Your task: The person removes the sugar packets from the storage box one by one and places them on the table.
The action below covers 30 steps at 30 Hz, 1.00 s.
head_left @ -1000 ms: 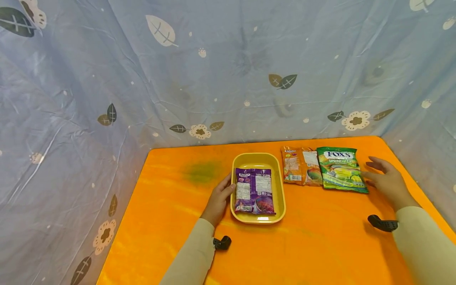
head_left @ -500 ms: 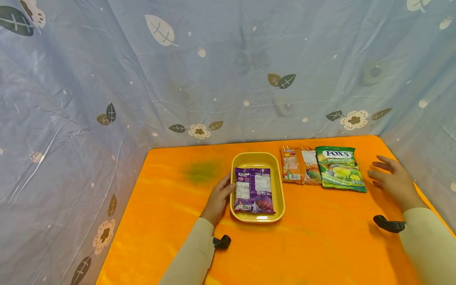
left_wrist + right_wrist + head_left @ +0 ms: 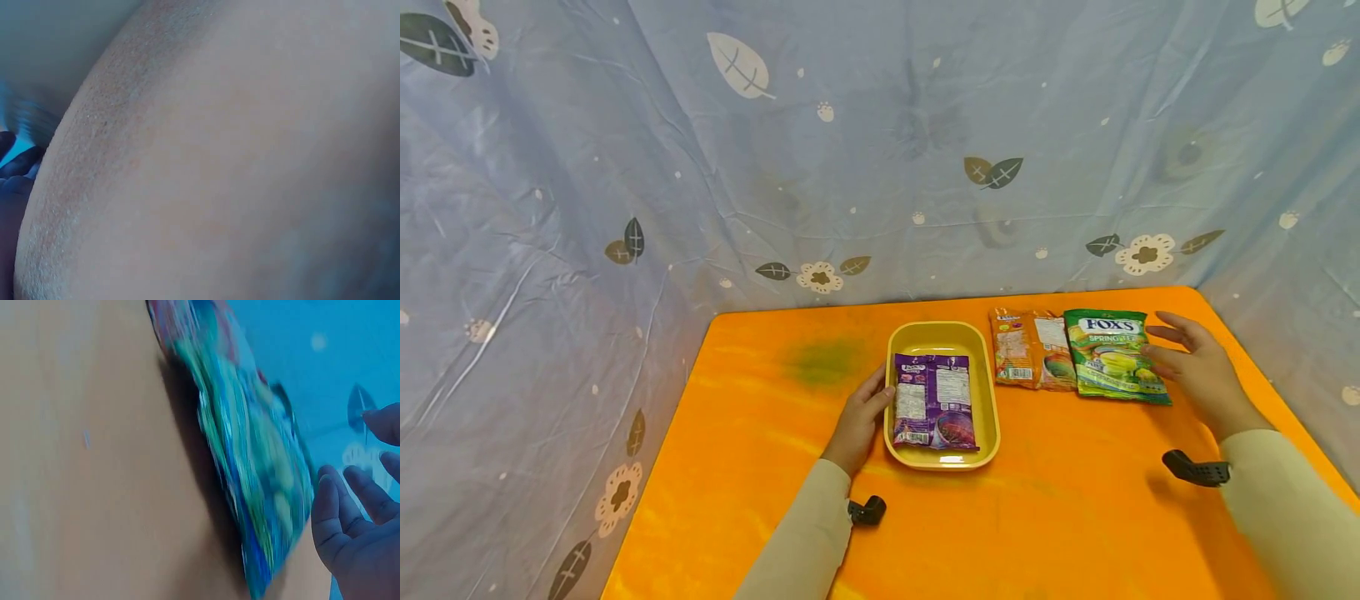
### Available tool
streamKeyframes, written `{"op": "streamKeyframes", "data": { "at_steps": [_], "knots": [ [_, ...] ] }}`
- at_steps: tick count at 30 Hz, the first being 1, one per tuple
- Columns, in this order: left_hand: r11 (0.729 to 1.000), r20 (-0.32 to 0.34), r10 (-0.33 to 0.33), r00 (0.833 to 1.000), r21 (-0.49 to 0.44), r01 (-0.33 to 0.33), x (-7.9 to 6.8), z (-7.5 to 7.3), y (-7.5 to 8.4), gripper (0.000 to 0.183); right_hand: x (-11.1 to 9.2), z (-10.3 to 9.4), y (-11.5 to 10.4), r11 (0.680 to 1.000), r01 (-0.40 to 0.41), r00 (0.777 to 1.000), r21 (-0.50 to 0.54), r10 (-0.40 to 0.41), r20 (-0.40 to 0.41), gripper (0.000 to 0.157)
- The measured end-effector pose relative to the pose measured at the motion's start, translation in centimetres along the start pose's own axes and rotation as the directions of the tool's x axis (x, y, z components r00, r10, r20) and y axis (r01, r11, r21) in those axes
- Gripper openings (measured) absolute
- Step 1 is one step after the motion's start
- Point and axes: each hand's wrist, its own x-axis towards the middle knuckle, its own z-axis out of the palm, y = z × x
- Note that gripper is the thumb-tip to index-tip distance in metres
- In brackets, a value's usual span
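My left hand (image 3: 855, 427) holds the left side of a yellow tray (image 3: 989, 423), its thumb at the rim and its fingers along the outer wall. A purple candy packet (image 3: 934, 400) lies flat inside that tray. To the right, my right hand (image 3: 1206, 375) hovers at the right edge of a green Fox's candy packet (image 3: 1108, 354). In the right wrist view, the relaxed fingers (image 3: 328, 506) stand beside the green packet (image 3: 265, 469) with nothing in them. Skin fills most of the left wrist view, so the left hand's grip is hidden there.
An orange candy packet (image 3: 1033, 350) lies between the tray and the green packet, whose left edge meets it. All rest on an orange-covered table (image 3: 1000, 533). A patterned grey-blue curtain (image 3: 850, 167) rises behind the table and along its sides.
My right hand drew slightly right, away from the green packet, then came back left to its edge. The left hand, tray and packets stay in place.
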Motion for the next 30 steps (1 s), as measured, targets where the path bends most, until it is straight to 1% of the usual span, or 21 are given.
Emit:
{"op": "streamKeyframes", "data": {
  "at_steps": [2,7,10,14,18,23,30],
  "knots": [
    [1.0,0.0,0.0,1.0,0.0,0.0,0.0,0.0,0.0,0.061,0.0,0.9,-0.6,0.999,0.023,0.999,0.022,-0.023,0.024,0.079],
    [1.0,0.0,-0.008,1.0,-0.011,0.008,-0.1,0.1,0.1,0.061,0.0,3.4,-1.9,0.992,0.05,0.993,0.117,-0.063,0.104,0.074],
    [1.0,-0.005,-0.013,1.0,-0.018,0.013,-0.1,0.1,0.1,0.061,0.0,5.1,-2.6,0.991,0.06,0.986,0.116,-0.077,0.146,0.072],
    [1.0,-0.007,-0.014,1.0,-0.019,0.014,-0.1,0.2,0.1,0.06,-0.3,7.7,-2.9,0.993,0.091,0.977,0.078,-0.104,0.186,0.071],
    [1.0,-0.004,-0.009,1.0,-0.015,0.009,-0.1,0.2,0.1,0.06,-0.8,9.9,-3.0,0.99,0.085,0.968,0.115,-0.11,0.226,0.07],
    [1.0,-0.02,-0.011,1.0,-0.004,0.011,0.0,0.2,0.1,0.058,-1.4,12.1,-3.7,0.986,0.096,0.958,0.136,-0.128,0.255,0.066],
    [1.0,-0.013,0.001,1.0,0.005,-0.001,0.1,0.1,-0.1,0.058,-2.4,15.1,-6.0,0.973,0.116,0.952,0.2,-0.166,0.256,0.061]
  ]
}}
